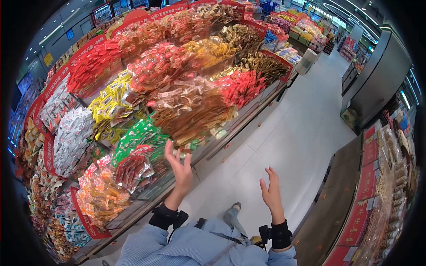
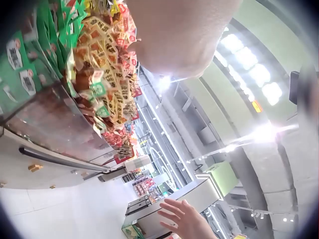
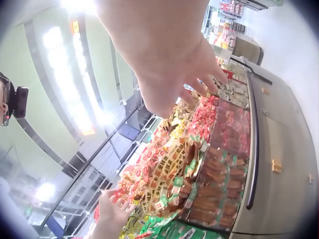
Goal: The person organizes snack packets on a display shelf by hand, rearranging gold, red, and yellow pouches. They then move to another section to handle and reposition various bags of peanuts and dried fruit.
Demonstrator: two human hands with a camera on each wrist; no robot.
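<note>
My left hand (image 1: 180, 174) is raised beside the snack display with its fingers spread and nothing in them. In the head view its fingertips overlap the edge of the green packets (image 1: 141, 137) and the clear front panel. Brown snack packets (image 1: 188, 108) lie just beyond it. Over the aisle floor, my right hand (image 1: 272, 194) is held up, fingers extended, also holding nothing. The right wrist view shows this hand (image 3: 174, 64) large at the top, with the left hand (image 3: 112, 216) low at the left.
Yellow packets (image 1: 111, 99), silver-white packets (image 1: 73, 137) and orange-printed bags (image 1: 102, 190) fill neighbouring bins. A tiled aisle (image 1: 284, 133) runs forward on the right. A second counter with red signs (image 1: 366, 181) borders it, and a grey pillar (image 1: 381, 75) stands farther along.
</note>
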